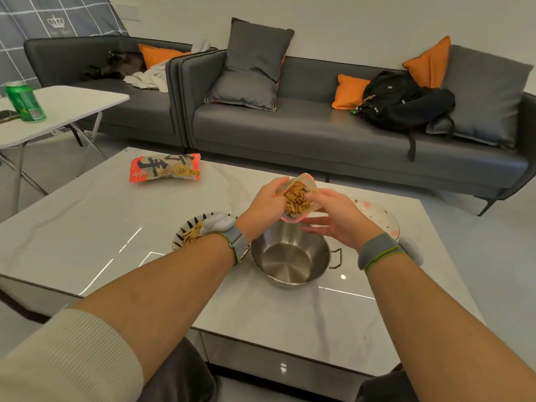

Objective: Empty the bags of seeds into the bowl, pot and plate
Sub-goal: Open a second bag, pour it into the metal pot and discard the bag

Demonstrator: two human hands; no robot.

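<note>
Steel pot (290,261) sits empty on the marble surface (116,233), directly under an opened seed bag (295,198) tipped mouth-down. Left hand (268,204) and right hand (336,217) both grip the bag's edges. A patterned bowl (190,232) left of the pot holds seeds; a floral plate (377,213) lies right. Another sealed seed packet (165,168) rests farther back.

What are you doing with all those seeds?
A person holds an opened seed bag with the left hand and right hand, tipped over the steel pot, which is empty. The striped bowl already has seeds. The flowered plate looks bare, and another bag lies unopened on the table.
</note>
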